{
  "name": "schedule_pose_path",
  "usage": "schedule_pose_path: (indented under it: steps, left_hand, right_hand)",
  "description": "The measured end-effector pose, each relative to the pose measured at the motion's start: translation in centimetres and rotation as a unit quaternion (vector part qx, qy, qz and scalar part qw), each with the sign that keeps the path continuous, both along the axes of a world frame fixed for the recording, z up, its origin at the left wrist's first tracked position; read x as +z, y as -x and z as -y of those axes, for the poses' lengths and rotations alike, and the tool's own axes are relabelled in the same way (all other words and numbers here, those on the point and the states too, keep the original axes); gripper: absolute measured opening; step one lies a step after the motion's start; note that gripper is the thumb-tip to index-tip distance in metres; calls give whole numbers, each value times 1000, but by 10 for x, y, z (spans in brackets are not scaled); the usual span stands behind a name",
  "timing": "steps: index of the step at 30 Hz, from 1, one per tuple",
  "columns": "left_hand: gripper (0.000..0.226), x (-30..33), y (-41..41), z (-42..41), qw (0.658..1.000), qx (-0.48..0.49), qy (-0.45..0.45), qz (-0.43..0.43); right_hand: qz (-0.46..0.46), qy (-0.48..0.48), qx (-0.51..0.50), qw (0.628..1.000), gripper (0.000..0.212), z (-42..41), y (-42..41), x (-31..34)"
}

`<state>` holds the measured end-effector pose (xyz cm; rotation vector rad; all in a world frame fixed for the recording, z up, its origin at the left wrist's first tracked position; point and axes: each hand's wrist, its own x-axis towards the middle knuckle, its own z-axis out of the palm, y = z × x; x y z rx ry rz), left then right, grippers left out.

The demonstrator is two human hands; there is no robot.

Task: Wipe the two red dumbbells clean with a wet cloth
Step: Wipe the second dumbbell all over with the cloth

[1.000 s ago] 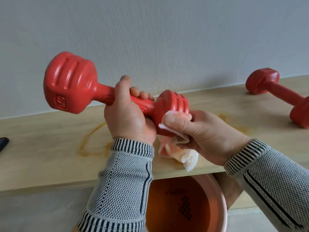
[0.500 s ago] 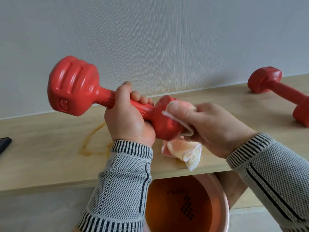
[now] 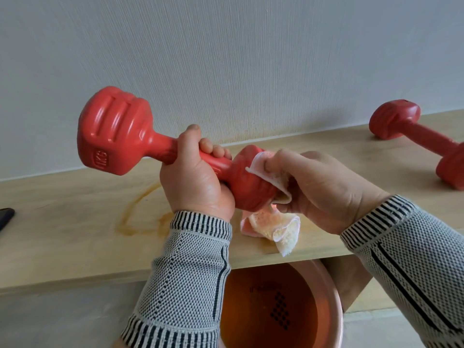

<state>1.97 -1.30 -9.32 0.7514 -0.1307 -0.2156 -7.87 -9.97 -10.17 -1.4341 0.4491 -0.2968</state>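
My left hand [image 3: 198, 177] grips the handle of a red dumbbell [image 3: 115, 131] and holds it tilted above the wooden shelf [image 3: 62, 222], its big "1KG" head up at the left. My right hand [image 3: 324, 189] presses a pale, pink-stained wet cloth [image 3: 271, 222] against the dumbbell's lower right head, which is partly covered. The cloth's loose end hangs down onto the shelf edge. A second red dumbbell [image 3: 411, 136] lies on the shelf at the far right, partly cut off by the frame.
A pink basin [image 3: 331, 297] with orange-tinted water stands below the shelf edge, between my forearms. An orange-brown ring stain [image 3: 135, 217] marks the shelf at the left. A dark object [image 3: 6, 214] sits at the left edge. A grey textured wall rises behind.
The held dumbbell has shifted slightly right and down. My right hand with the cloth has slid up and round over the right head, covering more of it.
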Motion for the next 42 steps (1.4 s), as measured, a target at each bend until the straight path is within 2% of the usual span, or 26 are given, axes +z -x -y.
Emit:
schedule_pose_path:
  steps: [2, 5, 8, 10, 12, 13, 15, 17, 21, 24, 29, 32, 35, 38, 40, 42]
  left_hand:
    - [25, 0, 1, 1, 1000, 3, -3, 3]
    - [23, 1, -1, 0, 1000, 5, -2, 0]
    - [24, 0, -2, -1, 1000, -2, 4, -10]
    - [25, 1, 0, 0, 1000, -6, 7, -15]
    - [25, 0, 1, 1, 1000, -2, 4, -14]
    - [25, 0, 2, 0, 1000, 1, 2, -12]
    - [26, 1, 0, 0, 1000, 6, 2, -13]
    - [26, 3, -2, -2, 1000, 11, 5, -18]
    - [27, 2, -2, -2, 1000, 9, 12, -22]
    - [27, 2, 1, 0, 1000, -1, 11, -19]
    - [27, 3, -4, -3, 1000, 13, 9, -19]
    - [26, 2, -4, -4, 999, 7, 14, -33]
    - [24, 3, -2, -4, 999, 7, 13, -40]
    - [22, 3, -6, -5, 999, 5, 17, -47]
    - [21, 2, -9, -7, 998, -4, 25, -57]
    - [20, 1, -10, -7, 998, -11, 29, -64]
  right_hand:
    - [1, 19, -1, 1000, 32, -1, 1, 0]
    - [17, 41, 25, 999, 18, -7, 1, -2]
    - [34, 56, 2, 998, 26, -11, 0, -5]
    - [40, 46, -39, 997, 23, -10, -2, -4]
    - [32, 42, -64, 997, 36, -7, -2, -4]
    - [34, 41, -55, 997, 36, -7, -2, -4]
    - [51, 48, -14, 997, 20, -10, -2, -6]
    - [56, 48, 0, 997, 29, -15, -1, -9]
    - [66, 95, -56, 992, 27, -18, -3, -6]
    - [68, 76, -117, 988, 27, -14, -4, -4]
    - [56, 98, -27, 993, 29, -16, -3, -9]
    - [68, 99, -38, 992, 30, -17, -4, -8]
    - [82, 61, -92, 990, 29, -14, -6, -8]
    - [95, 46, -52, 993, 30, -12, -4, -9]
    - [87, 90, -20, 992, 23, -13, -2, -10]
    - [73, 129, -29, 988, 18, -13, -2, -12]
